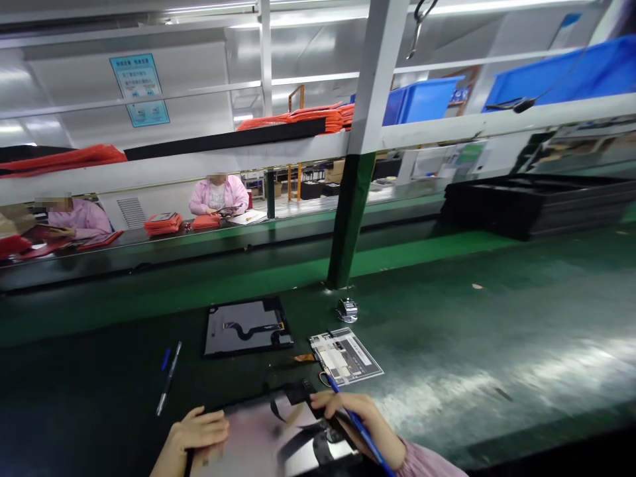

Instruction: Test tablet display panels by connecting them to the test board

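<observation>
A flat display panel [243, 440] with a pale, shiny back and dark ribbon strips lies in front of me, its near edge out of view. My left hand [199, 430] grips its left edge, fingers over the top and the underside hidden. At the upper right edge, my right hand [360, 417] touches the panel with its fingertips. A slim blue pen-like stick [362, 432] is held in that hand, pointing up and left. Just beyond its tip lies a flat white-and-grey part [348, 358] with an orange ribbon tab. Another dark-framed display panel [248, 328] lies farther back, ribbon cable upward.
A silver pen [169, 381] and a blue cap [165, 359] lie left. A chrome counter-like object [347, 309] sits near the green post [350, 222]. Black trays [534, 205] are stacked at right. Two people in pink sit across, beside red pouches [163, 224]. Blue bins [422, 99] stand on the shelf.
</observation>
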Demonstrator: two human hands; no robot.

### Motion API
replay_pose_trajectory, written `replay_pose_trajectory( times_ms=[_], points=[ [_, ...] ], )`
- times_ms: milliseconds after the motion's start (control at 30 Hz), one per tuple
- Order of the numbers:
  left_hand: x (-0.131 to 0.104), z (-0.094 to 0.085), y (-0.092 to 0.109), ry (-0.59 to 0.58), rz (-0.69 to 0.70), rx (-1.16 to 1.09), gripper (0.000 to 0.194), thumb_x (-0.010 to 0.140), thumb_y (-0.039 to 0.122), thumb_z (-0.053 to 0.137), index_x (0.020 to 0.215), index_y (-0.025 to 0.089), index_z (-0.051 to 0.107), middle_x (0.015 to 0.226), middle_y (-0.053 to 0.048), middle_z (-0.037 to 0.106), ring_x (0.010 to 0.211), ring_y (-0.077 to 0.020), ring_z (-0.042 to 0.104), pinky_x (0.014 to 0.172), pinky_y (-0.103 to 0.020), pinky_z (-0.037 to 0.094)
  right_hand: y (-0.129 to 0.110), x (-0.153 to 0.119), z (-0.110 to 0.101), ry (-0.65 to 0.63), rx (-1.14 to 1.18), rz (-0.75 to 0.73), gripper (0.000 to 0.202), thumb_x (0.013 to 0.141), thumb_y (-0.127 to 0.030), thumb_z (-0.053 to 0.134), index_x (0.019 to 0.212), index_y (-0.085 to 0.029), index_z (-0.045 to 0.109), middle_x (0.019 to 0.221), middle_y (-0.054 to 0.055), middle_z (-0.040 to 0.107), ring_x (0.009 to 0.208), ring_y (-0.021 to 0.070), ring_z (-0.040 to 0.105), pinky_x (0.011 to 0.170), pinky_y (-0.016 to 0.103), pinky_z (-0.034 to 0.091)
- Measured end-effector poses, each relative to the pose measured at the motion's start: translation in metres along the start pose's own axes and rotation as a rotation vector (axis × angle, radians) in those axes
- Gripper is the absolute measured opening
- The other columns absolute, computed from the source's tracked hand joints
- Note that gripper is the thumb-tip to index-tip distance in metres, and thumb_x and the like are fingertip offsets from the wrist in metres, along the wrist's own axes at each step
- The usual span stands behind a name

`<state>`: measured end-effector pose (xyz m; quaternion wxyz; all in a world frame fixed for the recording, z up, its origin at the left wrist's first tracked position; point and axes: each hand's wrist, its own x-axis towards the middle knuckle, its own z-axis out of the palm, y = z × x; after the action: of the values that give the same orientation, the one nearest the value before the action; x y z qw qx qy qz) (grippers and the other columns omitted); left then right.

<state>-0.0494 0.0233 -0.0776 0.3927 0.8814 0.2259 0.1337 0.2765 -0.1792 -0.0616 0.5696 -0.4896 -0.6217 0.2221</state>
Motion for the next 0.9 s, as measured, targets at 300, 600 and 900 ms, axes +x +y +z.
replay_pose_trajectory(
  times_ms=[300,600,900],
  points=[
    [-0.008,-0.007,0.044,-0.175,0.011,0.389,0.070,0.085,-0.003,0.026,0.131,0.042,0.053,0.138,0.005,0.055,0.139,-0.0215,0.037,0.115,-0.064,0.012,0.008,0.000,0.014,0.460,0.072,0.298,0.046,0.090,-0.060,0.047,0.084,-0.021,0.070,0.061,0.006,0.065,0.061,0.0253,0.067,0.065,0.037,0.057],
    [0.008,-0.006,0.065,-0.001,0.006,0.448,0.060,0.082,0.000,0.034,0.120,0.034,0.065,0.139,0.002,0.056,0.134,-0.0250,0.044,0.112,-0.053,0.036,0.014,0.012,0.046,0.436,0.101,0.419,0.053,0.084,-0.064,0.056,0.058,-0.018,0.054,0.057,0.002,0.054,0.046,0.0153,0.054,0.045,0.026,0.044],
    [0.079,0.024,0.101,-0.038,-0.269,-0.122,0.044,0.088,0.042,0.048,0.122,0.017,0.063,0.105,-0.009,0.070,0.088,-0.0203,0.064,0.078,-0.031,0.051,0.018,0.012,0.045,0.431,-0.177,0.396,0.056,0.076,-0.064,0.060,0.046,-0.022,0.039,0.042,-0.003,0.040,0.042,0.0122,0.038,0.043,0.025,0.032]
  ],
)
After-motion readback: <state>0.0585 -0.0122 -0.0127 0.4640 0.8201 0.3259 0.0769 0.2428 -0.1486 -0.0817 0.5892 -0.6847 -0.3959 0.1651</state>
